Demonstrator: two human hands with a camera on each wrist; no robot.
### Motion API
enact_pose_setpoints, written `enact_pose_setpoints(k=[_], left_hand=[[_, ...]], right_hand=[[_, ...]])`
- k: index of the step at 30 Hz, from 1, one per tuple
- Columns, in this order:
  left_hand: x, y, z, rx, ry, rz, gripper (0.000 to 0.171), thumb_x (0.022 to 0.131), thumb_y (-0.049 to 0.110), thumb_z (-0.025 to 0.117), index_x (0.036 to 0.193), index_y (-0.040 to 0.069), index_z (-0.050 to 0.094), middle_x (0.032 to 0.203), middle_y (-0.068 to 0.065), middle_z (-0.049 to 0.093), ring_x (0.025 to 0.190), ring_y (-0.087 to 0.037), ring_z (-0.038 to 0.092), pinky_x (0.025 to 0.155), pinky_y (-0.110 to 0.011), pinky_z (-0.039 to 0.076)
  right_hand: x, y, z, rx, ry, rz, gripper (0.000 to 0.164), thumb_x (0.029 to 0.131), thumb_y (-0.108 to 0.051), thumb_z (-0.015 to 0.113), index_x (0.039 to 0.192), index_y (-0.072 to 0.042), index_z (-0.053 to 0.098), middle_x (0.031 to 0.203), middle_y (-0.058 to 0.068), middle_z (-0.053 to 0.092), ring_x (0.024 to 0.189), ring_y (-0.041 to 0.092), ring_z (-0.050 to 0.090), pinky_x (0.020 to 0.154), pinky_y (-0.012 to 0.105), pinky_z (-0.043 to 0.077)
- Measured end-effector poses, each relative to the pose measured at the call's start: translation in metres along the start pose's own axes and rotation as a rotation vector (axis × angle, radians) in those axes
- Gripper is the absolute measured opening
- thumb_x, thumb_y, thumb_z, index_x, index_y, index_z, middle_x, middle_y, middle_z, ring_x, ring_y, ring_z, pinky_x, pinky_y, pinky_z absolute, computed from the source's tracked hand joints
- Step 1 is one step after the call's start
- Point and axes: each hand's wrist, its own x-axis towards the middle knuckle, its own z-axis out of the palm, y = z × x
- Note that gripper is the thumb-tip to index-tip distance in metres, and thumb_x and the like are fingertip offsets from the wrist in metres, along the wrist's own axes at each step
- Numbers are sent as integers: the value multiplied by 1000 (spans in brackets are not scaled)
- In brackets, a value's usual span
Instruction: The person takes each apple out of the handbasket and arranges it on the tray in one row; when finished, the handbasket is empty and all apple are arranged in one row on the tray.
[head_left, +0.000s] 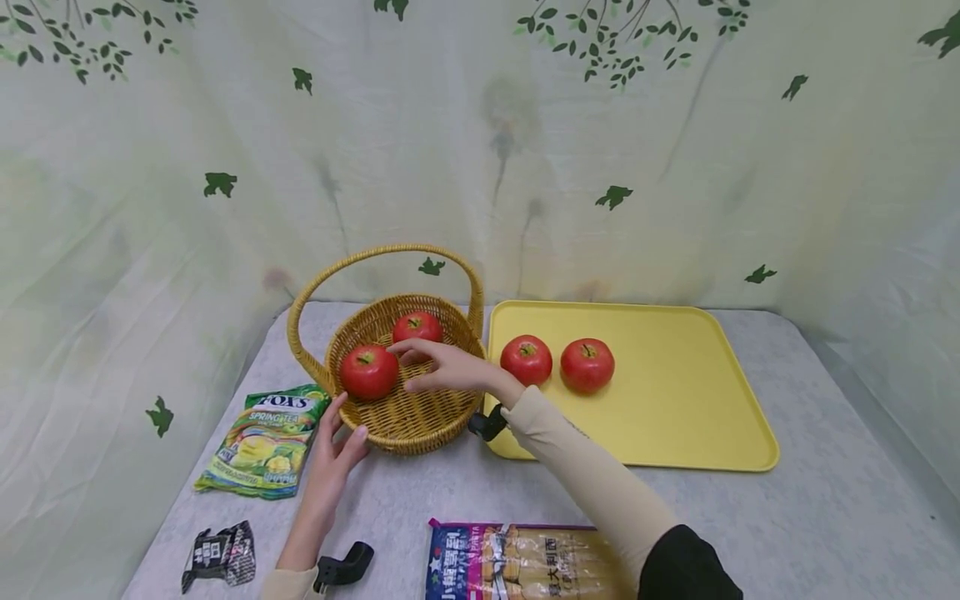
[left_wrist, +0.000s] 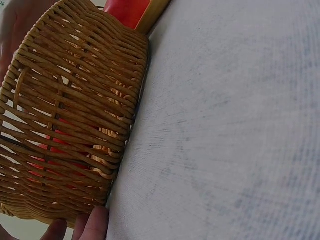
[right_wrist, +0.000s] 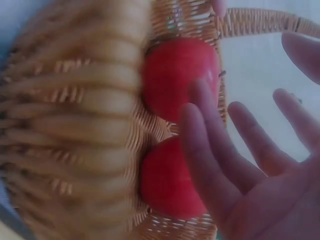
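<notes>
A wicker basket (head_left: 405, 417) with a tall handle holds two red apples, one at its left (head_left: 370, 372) and one at its back (head_left: 417, 327). My right hand (head_left: 450, 367) hovers over the basket, fingers spread and holding nothing; in the right wrist view its fingertips overlap the apples (right_wrist: 180, 80). With thumb and fingers apart, my left hand (head_left: 337, 458) rests against the basket's front left side. Its fingertips (left_wrist: 97, 222) show low on the woven wall in the left wrist view.
Right of the basket lies a yellow tray (head_left: 675, 392) bearing two more red apples (head_left: 527, 360). A green candy bag (head_left: 266, 442) is at the left, with a small black packet (head_left: 219, 556) nearer me. A long printed food pack (head_left: 517, 562) lies at the front, partly under my right forearm.
</notes>
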Motion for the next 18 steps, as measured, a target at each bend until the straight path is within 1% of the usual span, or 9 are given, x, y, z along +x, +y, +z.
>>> enact_pose_setpoints(k=[1, 3, 6, 7, 9, 11, 13, 16, 18], left_hand=[[0, 0, 0, 1, 0, 0, 59, 94, 28, 48, 142, 35, 14, 144, -12, 12, 120, -31, 33, 88, -32, 44], [1, 0, 1, 4, -2, 1, 60, 94, 28, 48, 142, 35, 14, 144, -12, 11, 121, -32, 33, 88, -34, 44], [1, 0, 1, 4, -2, -13, 60, 93, 29, 48, 142, 35, 13, 145, -11, 10, 121, -31, 33, 90, -39, 42], [1, 1, 1, 4, -4, -13, 60, 93, 29, 48, 142, 35, 13, 145, -11, 10, 121, -31, 33, 91, -41, 41], [1, 1, 1, 1, -4, -15, 61, 93, 29, 48, 142, 35, 13, 145, -11, 9, 121, -32, 33, 91, -43, 40], [1, 1, 1, -2, -5, -17, 61, 94, 29, 48, 142, 35, 12, 146, -11, 8, 120, -32, 32, 92, -45, 39], [1, 0, 0, -7, -5, -15, 61, 94, 28, 48, 143, 34, 12, 146, -11, 8, 121, -33, 32, 92, -46, 38], [1, -1, 0, -12, -3, -20, 61, 94, 28, 48, 143, 34, 11, 146, -11, 8, 121, -32, 31, 92, -46, 38], [1, -1, 0, -14, -1, -22, 61, 94, 28, 48, 143, 34, 11, 146, -11, 8, 122, -31, 31, 92, -45, 38]], right_hand=[[4, -1, 0, 20, -14, 14, 57, 86, -20, 61, 136, -12, 36, 132, 13, 41, 117, 18, 42, 89, 32, 43], [11, -1, -1, 39, -34, 45, 59, 86, -19, 61, 138, -12, 33, 134, 15, 38, 109, 20, 48, 83, 33, 47], [24, -2, -2, 84, -60, 110, 62, 86, -17, 62, 139, -15, 31, 134, 15, 36, 84, 19, 57, 68, 32, 51], [28, -2, -2, 87, -67, 127, 63, 86, -17, 62, 140, -17, 30, 134, 14, 36, 75, 20, 57, 66, 33, 51], [36, -2, -1, 101, -71, 174, 65, 85, -17, 63, 140, -21, 29, 135, 11, 34, 66, 19, 55, 66, 36, 50], [42, -2, 1, 113, -68, 220, 68, 84, -17, 64, 141, -25, 28, 136, 8, 31, 65, 24, 55, 69, 43, 50], [48, -1, 3, 124, -54, 258, 69, 83, -17, 65, 140, -28, 28, 138, 5, 29, 69, 32, 57, 73, 49, 49], [55, 1, 8, 139, -41, 291, 71, 83, -17, 66, 141, -29, 26, 139, 5, 28, 80, 42, 57, 76, 51, 48], [59, 3, 12, 150, -40, 302, 72, 83, -17, 66, 142, -29, 25, 140, 6, 27, 82, 44, 58, 76, 51, 48]])
